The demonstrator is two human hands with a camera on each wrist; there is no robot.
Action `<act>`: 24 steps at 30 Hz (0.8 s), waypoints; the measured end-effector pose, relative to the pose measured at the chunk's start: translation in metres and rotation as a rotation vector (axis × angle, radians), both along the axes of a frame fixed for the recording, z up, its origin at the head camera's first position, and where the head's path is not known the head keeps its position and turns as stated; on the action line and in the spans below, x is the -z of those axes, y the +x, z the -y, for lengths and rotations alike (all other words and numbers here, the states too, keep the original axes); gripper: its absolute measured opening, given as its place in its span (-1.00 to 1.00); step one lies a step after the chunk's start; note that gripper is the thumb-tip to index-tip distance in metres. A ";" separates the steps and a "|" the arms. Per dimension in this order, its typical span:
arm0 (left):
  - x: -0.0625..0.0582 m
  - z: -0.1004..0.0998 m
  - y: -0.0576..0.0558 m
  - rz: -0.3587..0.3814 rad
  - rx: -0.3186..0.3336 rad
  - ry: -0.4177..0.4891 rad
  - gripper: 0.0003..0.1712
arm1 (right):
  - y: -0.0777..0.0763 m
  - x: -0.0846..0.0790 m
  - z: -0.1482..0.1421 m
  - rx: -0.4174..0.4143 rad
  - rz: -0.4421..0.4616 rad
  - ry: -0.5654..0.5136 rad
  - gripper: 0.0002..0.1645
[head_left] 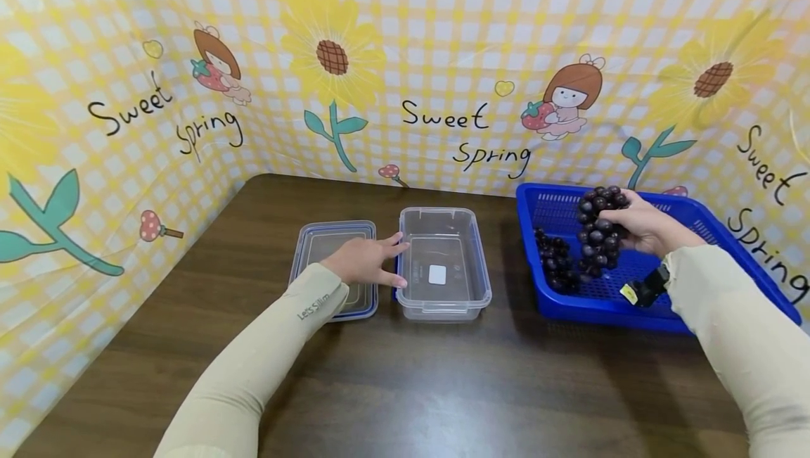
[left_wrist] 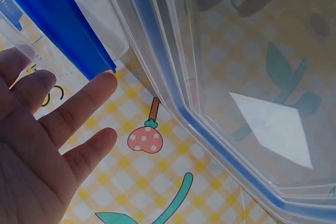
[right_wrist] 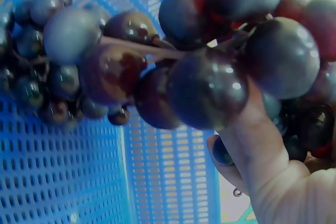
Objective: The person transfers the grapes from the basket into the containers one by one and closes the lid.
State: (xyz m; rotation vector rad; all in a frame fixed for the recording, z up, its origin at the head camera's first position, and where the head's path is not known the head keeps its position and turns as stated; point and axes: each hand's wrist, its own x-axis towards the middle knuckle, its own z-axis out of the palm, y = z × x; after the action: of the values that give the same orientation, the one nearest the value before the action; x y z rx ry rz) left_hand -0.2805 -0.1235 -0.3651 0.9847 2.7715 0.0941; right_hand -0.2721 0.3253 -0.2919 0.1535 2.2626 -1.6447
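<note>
My right hand (head_left: 648, 226) grips a bunch of dark grapes (head_left: 598, 233) above the blue basket; in the right wrist view the thumb presses against the grapes (right_wrist: 207, 87). A second dark bunch (head_left: 555, 261) lies at the basket's left side. With its fingers spread and fairly straight, my left hand (head_left: 363, 261) touches the left rim of a clear plastic box (head_left: 446, 293), which stands uncovered with a white label on its bottom. In the left wrist view the fingers (left_wrist: 79, 103) reach toward a blue strip (left_wrist: 68, 24).
A clear lid with a blue seal (head_left: 310, 250) lies left of the box, partly under the left hand. The blue basket (head_left: 538, 289) stands at the right on the brown table (head_left: 405, 387). A patterned cloth (head_left: 392, 57) hangs behind and along both sides.
</note>
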 end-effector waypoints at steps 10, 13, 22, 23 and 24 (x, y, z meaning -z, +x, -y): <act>0.007 0.003 0.001 -0.023 0.013 -0.015 -0.05 | 0.003 -0.012 0.037 -0.016 -0.020 -0.095 -0.01; 0.007 0.005 0.002 -0.007 0.016 -0.002 -0.07 | 0.004 -0.017 0.052 -0.010 -0.035 -0.132 -0.02; 0.014 0.005 0.002 -0.016 0.038 0.013 -0.10 | 0.006 -0.021 0.097 0.022 -0.055 -0.239 -0.04; 0.014 0.005 0.002 -0.017 0.038 0.013 -0.11 | 0.006 -0.021 0.102 0.023 -0.055 -0.247 -0.04; 0.014 0.005 0.002 -0.019 0.038 0.013 -0.11 | 0.006 -0.021 0.106 0.026 -0.054 -0.253 -0.03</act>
State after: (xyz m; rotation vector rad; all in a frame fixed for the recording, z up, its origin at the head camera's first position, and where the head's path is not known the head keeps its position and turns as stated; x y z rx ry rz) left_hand -0.2788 -0.1283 -0.3796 1.0461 2.7709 0.0977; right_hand -0.2664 0.2189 -0.2709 0.0776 2.0736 -1.9517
